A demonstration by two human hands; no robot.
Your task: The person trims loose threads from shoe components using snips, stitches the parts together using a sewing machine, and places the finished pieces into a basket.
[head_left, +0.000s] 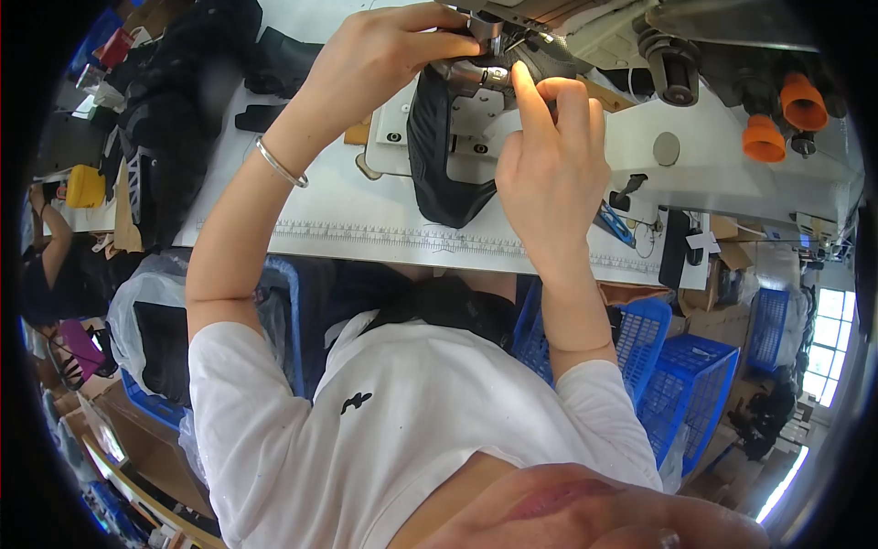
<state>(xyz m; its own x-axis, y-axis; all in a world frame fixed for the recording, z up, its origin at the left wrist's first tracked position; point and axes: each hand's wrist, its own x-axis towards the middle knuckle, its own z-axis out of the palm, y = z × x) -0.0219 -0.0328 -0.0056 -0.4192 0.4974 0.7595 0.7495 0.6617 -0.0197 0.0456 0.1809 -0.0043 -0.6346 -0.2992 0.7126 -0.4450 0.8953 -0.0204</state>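
Observation:
A black shoe upper (448, 188), curved like a loop, hangs around the arm of a sewing machine (640, 37) and over the table edge side of its bed. My left hand (375, 55) pinches at the upper's far end, thumb and index finger close beside the presser foot (487, 32). On the other side, my right hand (553, 156) is closed, its index finger pointing at the lit needle area and the other fingers curled in at the work. The exact spot both hands grip is partly hidden by the fingers and machine parts.
A ruler strip (384, 231) runs along the white table's front edge. Blue-handled snips (615, 225) lie at the right. Dark pieces (279, 59) are piled at the left. Orange cones (765, 139) stick out at the upper right. Blue crates (686, 393) stand below. Another person's arm (57, 233) shows far left.

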